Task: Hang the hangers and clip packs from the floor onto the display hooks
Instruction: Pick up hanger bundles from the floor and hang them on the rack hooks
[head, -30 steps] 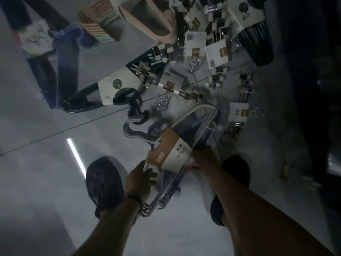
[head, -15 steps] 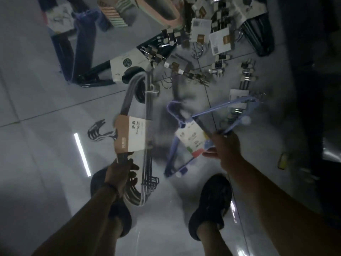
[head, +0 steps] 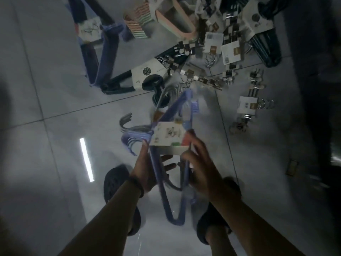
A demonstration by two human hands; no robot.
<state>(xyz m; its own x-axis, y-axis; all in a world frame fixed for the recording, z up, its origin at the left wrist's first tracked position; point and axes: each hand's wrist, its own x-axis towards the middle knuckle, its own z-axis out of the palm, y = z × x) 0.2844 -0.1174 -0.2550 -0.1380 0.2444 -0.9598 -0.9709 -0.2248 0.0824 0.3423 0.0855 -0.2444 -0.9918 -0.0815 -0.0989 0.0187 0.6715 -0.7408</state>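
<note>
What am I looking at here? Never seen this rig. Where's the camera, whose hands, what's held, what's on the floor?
No machine here: a person wears one wide-angle camera on the head, looking down at their own hands and shoes. The right hand grips a purple hanger pack near its white label card. The left hand meets the same bundle, but blur hides its grip. Grey hangers bunch behind. On the tiled floor lie clip packs, a dark hanger pack and pink hangers.
</note>
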